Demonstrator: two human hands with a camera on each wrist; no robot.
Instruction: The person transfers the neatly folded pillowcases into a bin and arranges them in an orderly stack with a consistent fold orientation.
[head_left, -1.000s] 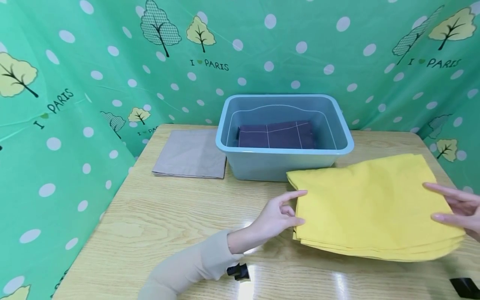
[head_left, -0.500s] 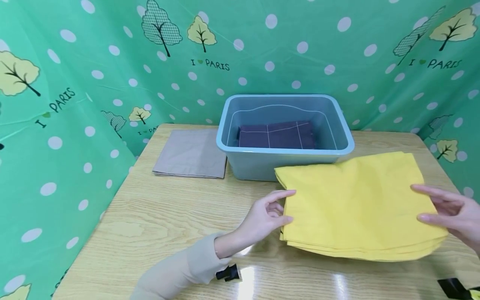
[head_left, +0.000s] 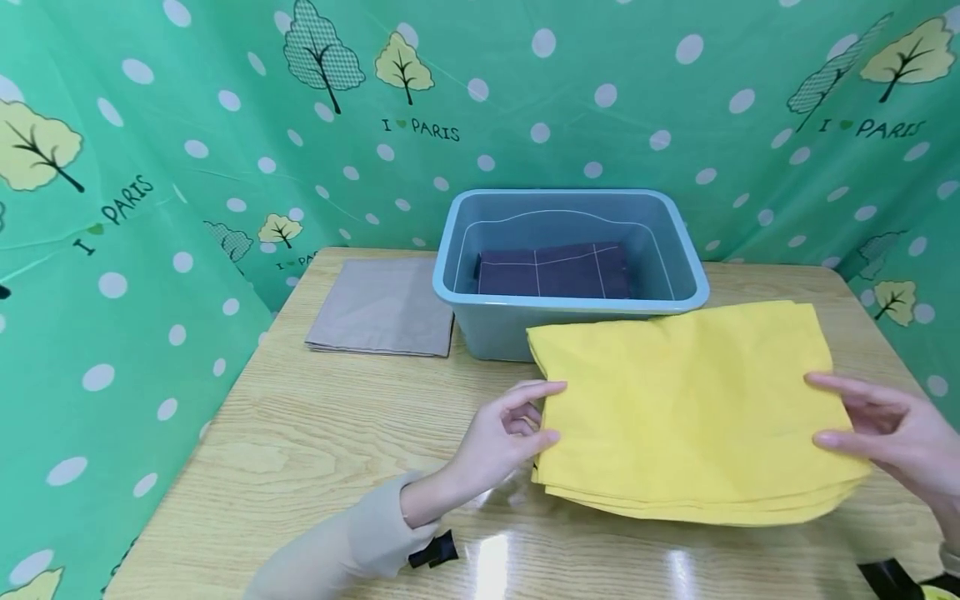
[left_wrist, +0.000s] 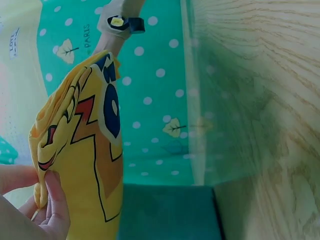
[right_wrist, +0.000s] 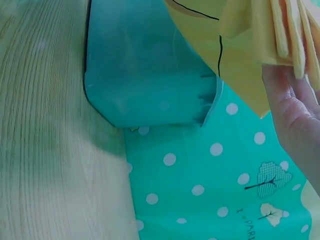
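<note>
Between both hands hangs a folded yellow cloth point(head_left: 682, 408), lifted off the table in front of the bin. My left hand point(head_left: 498, 433) pinches its left edge, thumb and forefinger on the near face. The right hand point(head_left: 881, 425) grips the opposite edge, with its other fingers behind the layers. In the left wrist view the underside of the yellow cloth point(left_wrist: 95, 155) carries a printed design in red, orange and dark blue. Several stacked folds of the yellow cloth point(right_wrist: 285, 35) show by the right hand point(right_wrist: 292, 107) in the right wrist view.
A light-blue plastic bin point(head_left: 495, 329) stands at the back of the wooden table point(head_left: 315, 433), with a dark purple checked cloth point(head_left: 555, 271) folded inside. Left of it lies a folded grey cloth point(head_left: 382, 308). A green dotted curtain point(head_left: 540, 100) surrounds the table.
Both hands have moved left together, carrying the yellow cloth with them. It now overlaps more of the bin's front. The bin and grey cloth have stayed put.
</note>
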